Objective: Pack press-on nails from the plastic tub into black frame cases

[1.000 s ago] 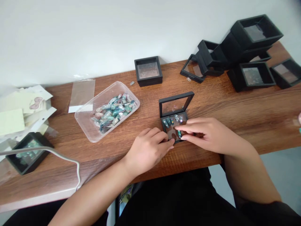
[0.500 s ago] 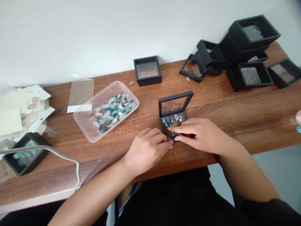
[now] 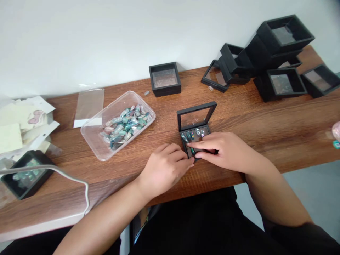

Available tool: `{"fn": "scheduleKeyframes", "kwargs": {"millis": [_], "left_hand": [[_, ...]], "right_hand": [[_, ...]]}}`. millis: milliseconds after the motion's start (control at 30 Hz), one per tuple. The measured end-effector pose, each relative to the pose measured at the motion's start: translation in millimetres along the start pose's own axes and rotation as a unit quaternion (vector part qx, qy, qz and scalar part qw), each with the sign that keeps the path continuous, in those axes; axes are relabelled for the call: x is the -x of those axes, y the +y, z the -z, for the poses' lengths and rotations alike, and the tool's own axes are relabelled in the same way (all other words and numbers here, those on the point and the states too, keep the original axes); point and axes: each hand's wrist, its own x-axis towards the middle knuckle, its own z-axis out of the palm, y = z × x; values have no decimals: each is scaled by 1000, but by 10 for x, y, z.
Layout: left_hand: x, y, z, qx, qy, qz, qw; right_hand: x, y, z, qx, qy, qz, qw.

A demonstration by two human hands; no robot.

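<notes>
A small black display box (image 3: 196, 119) stands open near the table's front edge, its clear lid tilted up. Several teal and silver press-on nails lie inside it. My right hand (image 3: 224, 151) reaches over the box with fingertips pinched on a teal nail (image 3: 192, 151) at its front left. My left hand (image 3: 164, 168) rests curled on the table, fingertips against the box's front left corner. A clear plastic tub (image 3: 91, 138) of several teal and pink nails sits to the left.
Stacked black display boxes (image 3: 276, 46) fill the back right; one more (image 3: 165, 78) stands by the wall. At far left lie paper cards (image 3: 23, 120), a clear sleeve (image 3: 88, 106), a filled black box (image 3: 23, 177) and a grey cable (image 3: 66, 177).
My right hand slid left across the box, carrying the teal nail from the middle toward the front left. The left hand stayed at the box corner.
</notes>
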Motion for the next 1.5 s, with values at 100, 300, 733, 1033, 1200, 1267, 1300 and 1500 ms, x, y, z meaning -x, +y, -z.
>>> {"fn": "scheduleKeyframes", "kwargs": {"millis": [100,300,733,1033,1200,1267,1300,1500], "left_hand": [[-2,2,5,-5,3,1,1000],[-8,11,22,-6,-5,-3,1000],[-8,23,27,-14,-3,-4,1000],[-1,31,15,-18,-5,2,1000],[3,23,9,-19,-10,3,1000],[-1,21,6,-23,-9,1,1000],[-4,19,5,-24,-8,0,1000],[-16,19,17,-22,-3,3,1000]], "right_hand": [[1,4,-1,2,-4,-3,1000],[5,11,18,-16,-13,-5,1000],[6,46,-39,-32,9,-12,999],[32,41,-2,-48,44,21,998],[17,50,-54,-17,49,44,998],[11,53,-73,4,53,48,997],[9,55,-80,15,55,50,997],[-1,34,-90,41,71,45,996]]}}
